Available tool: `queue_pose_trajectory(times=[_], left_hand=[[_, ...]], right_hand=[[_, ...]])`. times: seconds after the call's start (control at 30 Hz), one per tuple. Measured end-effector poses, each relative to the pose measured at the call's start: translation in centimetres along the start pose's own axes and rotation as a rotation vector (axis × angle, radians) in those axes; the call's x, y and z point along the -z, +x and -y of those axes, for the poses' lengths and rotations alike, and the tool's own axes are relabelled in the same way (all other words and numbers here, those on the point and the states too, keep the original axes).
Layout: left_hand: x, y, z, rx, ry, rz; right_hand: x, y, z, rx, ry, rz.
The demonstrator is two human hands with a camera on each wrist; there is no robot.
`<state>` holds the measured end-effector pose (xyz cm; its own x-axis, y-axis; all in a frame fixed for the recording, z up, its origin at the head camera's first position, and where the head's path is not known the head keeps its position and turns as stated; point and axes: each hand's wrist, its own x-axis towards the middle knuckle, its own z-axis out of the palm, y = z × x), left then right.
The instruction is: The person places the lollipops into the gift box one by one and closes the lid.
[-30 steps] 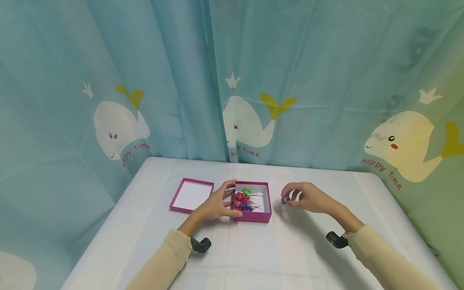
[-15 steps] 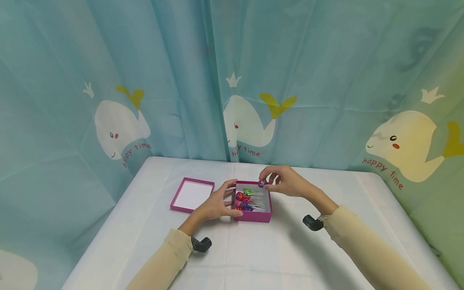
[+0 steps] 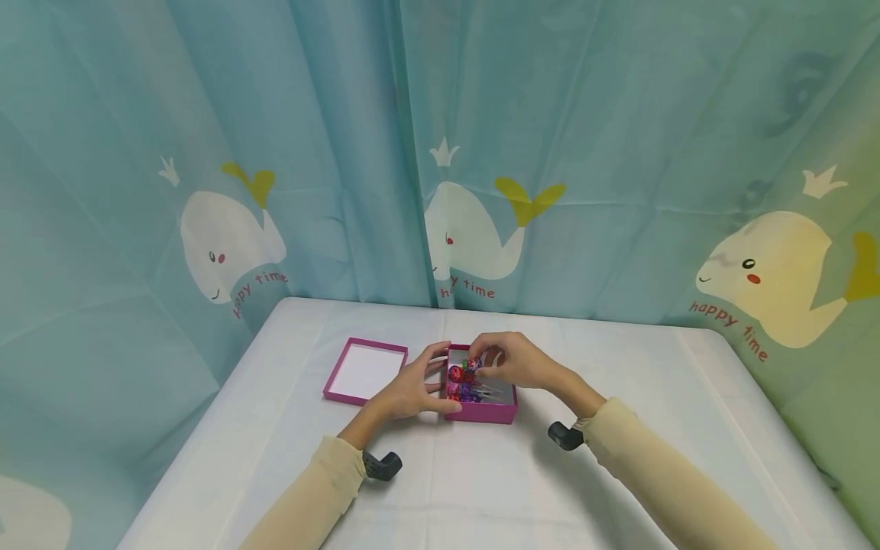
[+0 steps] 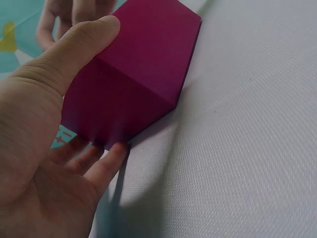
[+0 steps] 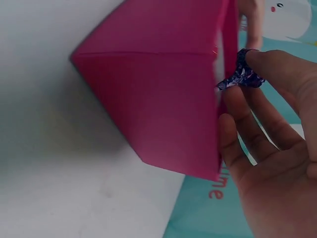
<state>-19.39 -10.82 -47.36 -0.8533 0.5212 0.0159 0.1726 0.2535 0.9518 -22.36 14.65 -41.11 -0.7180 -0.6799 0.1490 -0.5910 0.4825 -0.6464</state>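
A magenta box [image 3: 484,413] with pale inner walls stands on the table, several wrapped lollipops [image 3: 470,393] lying in it with their white sticks toward the right. My left hand [image 3: 409,391] grips the box at its left side. In the left wrist view its thumb presses one magenta wall [image 4: 148,49], with other fingertips along another wall's edge. My right hand [image 3: 517,363] pinches a purple-wrapped lollipop [image 5: 242,72] between thumb and fingers, over the back part of the box. Its stick is mostly hidden by the box wall in the right wrist view.
A magenta-rimmed lid [image 3: 367,370] with a white inside lies to the left, partly behind the left hand. The white-covered table [image 3: 440,489] ends at the back against a blue whale-print curtain [image 3: 357,153].
My right hand has carried the lollipop leftward from beside the box to over its back part, passing above the right rim. My left hand keeps its grip on the box.
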Motion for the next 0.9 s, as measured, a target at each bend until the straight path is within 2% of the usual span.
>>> queue_pose_trajectory(times=[0.17, 0.4, 0.9], left_hand=[[0.0, -0.1, -0.1, 0.004, 0.007, -0.002], [0.0, -0.1, -0.1, -0.003, 0.000, -0.003], [0.0, -0.1, -0.1, -0.010, -0.008, -0.006]], right_hand=[[-1.0, 0.0, -0.3, 0.013, -0.023, 0.020], [-1.8, 0.2, -0.2, -0.015, -0.022, 0.034], [-2.0, -0.1, -0.3, -0.063, -0.028, 0.033]])
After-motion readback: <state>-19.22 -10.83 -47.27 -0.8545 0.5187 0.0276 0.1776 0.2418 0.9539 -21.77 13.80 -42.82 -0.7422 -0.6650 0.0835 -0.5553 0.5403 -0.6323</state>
